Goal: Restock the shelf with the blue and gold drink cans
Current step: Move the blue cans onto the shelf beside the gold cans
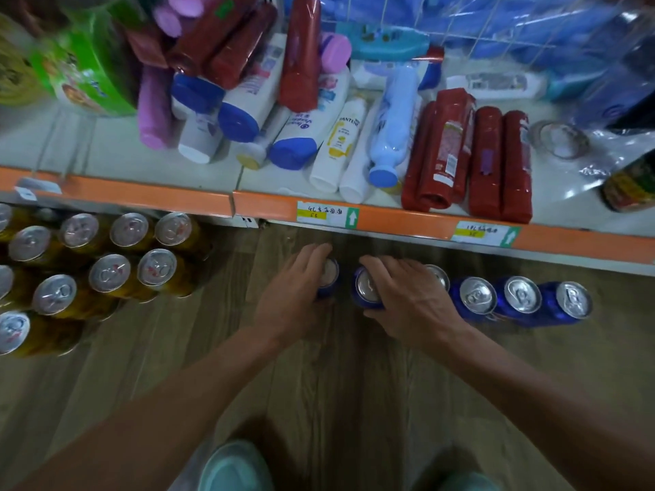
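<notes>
Several blue cans stand in a row on the wooden floor just below the orange shelf edge (390, 217). My left hand (294, 292) grips the leftmost blue can (329, 276) from above. My right hand (407, 295) curls round the blue can beside it (367, 288), and partly covers another one (438, 276). Three more blue cans (521, 299) continue the row to the right. At the far left a cluster of several gold cans (106, 271) stands upright on the floor.
The shelf above holds lying shampoo bottles (340, 143), red packs (471, 161), a green pack (88, 65) and a tape roll (560, 140). Price labels (326, 214) hang on the shelf edge. My teal shoes (234, 466) are at the bottom.
</notes>
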Available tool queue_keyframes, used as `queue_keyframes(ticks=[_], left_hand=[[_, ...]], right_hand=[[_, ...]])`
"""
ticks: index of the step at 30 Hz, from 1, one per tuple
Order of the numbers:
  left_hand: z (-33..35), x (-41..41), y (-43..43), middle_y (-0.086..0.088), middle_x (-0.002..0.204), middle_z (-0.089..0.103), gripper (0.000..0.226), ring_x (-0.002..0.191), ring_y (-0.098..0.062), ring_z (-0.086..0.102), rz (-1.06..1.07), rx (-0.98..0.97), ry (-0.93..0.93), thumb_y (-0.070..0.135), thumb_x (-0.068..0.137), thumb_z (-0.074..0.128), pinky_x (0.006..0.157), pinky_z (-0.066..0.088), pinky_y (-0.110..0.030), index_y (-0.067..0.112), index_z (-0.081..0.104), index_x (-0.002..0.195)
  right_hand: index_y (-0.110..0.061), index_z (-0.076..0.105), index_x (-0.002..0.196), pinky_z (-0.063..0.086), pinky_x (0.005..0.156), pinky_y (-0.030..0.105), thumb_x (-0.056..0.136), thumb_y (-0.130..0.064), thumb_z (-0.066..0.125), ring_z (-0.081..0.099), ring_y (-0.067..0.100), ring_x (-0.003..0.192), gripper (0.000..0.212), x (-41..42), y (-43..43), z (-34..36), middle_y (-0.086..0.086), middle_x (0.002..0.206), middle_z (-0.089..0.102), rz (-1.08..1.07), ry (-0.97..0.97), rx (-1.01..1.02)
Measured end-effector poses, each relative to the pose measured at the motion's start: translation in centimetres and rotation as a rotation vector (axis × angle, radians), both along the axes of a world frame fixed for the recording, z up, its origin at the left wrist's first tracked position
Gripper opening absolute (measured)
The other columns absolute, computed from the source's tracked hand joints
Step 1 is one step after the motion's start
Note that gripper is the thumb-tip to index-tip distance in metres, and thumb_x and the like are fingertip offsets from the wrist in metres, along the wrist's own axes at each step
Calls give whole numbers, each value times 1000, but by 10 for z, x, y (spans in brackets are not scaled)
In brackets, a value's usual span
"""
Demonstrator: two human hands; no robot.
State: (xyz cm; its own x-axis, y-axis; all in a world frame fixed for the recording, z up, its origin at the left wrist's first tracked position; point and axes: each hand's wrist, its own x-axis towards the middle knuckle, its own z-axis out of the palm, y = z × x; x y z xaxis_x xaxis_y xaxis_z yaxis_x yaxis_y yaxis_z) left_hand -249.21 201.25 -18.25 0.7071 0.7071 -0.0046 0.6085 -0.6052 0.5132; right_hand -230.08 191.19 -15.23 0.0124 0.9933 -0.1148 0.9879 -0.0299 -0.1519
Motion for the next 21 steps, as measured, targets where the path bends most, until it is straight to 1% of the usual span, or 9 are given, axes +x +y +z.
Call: queue_keyframes(ticks=[3, 6, 9, 11, 12, 15, 17, 19, 21], left_hand=[[1, -12, -15, -4, 137, 51, 80, 119, -23, 54, 19, -2, -48, 26, 72, 87, 94, 49, -33, 13, 45, 139], [12, -21, -29, -6, 132, 51, 78, 116, -20, 52, -3, -5, -80, 29, 73, 87, 95, 49, -31, 10, 47, 137], [30, -25, -34, -4, 127, 49, 76, 109, -12, 49, -32, -15, -114, 33, 74, 86, 90, 43, -18, 9, 47, 136], [43, -26, -36, -2, 127, 47, 74, 106, -7, 47, -28, -71, -146, 33, 76, 86, 84, 41, -9, 11, 47, 134], [51, -26, -37, -2, 128, 46, 74, 106, -7, 47, -21, -103, -162, 32, 76, 86, 83, 41, -7, 12, 46, 135], [80, -27, -40, -1, 127, 46, 74, 107, -8, 50, 3, -191, -212, 30, 75, 87, 86, 45, -11, 13, 47, 134], [104, -26, -44, 1, 126, 49, 73, 109, -9, 52, -9, -239, -219, 30, 74, 87, 90, 46, -16, 13, 49, 134], [132, -27, -47, 3, 126, 53, 75, 111, -9, 54, -15, -275, -197, 28, 72, 89, 91, 46, -18, 14, 50, 135], [162, -26, -52, 7, 127, 56, 78, 113, -4, 56, 2, -333, -190, 28, 71, 90, 93, 46, -14, 16, 50, 137]], right_hand=[[-13, 51, 134, 50, 94, 39, 64, -42, 90, 65, 28, 108, 85, -1, -17, 5, 8, 127, 65, -9, 97, 81], [-15, 48, 138, 48, 93, 34, 68, -42, 89, 62, 25, 114, 85, -5, -28, 14, 5, 131, 63, -42, 216, 111], [-21, 46, 142, 43, 89, 23, 71, -44, 87, 59, 18, 117, 85, -5, -32, 26, -1, 134, 60, -80, 332, 105], [-24, 47, 143, 46, 90, 24, 72, -41, 88, 58, 14, 117, 83, -5, -34, 34, -5, 134, 58, -102, 426, 101], [-26, 48, 143, 49, 91, 24, 73, -39, 88, 56, 10, 117, 82, -6, -35, 39, -7, 133, 57, -136, 495, 97], [-29, 47, 143, 49, 96, 19, 75, -32, 88, 53, 0, 117, 80, -8, -41, 59, -15, 129, 53, -243, 713, 89], [-28, 45, 143, 48, 95, 18, 73, -30, 89, 57, 0, 116, 83, -11, -47, 78, -18, 126, 55, -305, 824, 58], [-26, 46, 138, 50, 91, 18, 70, -31, 92, 62, 0, 110, 82, -14, -54, 103, -18, 121, 60, -371, 886, 24], [-28, 50, 129, 51, 87, 17, 66, -34, 93, 64, -1, 105, 76, -16, -60, 134, -18, 114, 65, -422, 907, -6]])
